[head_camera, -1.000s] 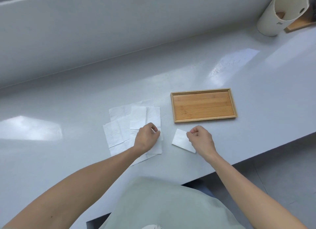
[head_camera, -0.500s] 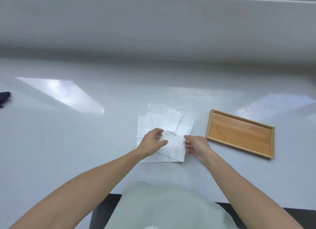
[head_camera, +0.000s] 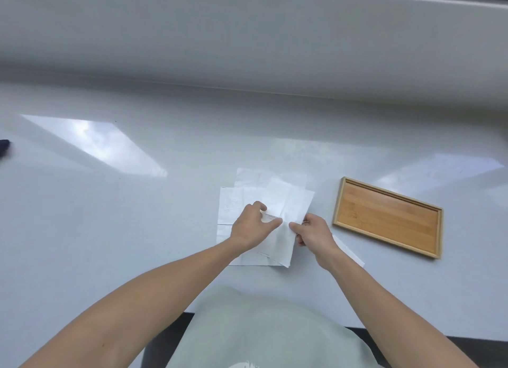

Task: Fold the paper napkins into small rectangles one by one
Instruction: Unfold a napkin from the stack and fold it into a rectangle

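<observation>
Fingers of the left hand (head_camera: 251, 224) curl and pinch the top napkin (head_camera: 286, 216), hiding part of it. Just beside, the right hand (head_camera: 314, 233) pinches the same napkin's right edge; its lower fingers are tucked, hard to read. Under them the napkin pile (head_camera: 233, 205) lies near the counter's (head_camera: 137, 230) front edge. A folded napkin (head_camera: 347, 251) peeks from beneath the right wrist, beside a wooden tray (head_camera: 384, 216).

Two hands, left hand (head_camera: 251, 226) and right hand (head_camera: 316, 233); one wooden tray (head_camera: 387, 216); one folded napkin (head_camera: 347, 251); several overlapping unfolded napkins (head_camera: 275, 194), number indistinct.
</observation>
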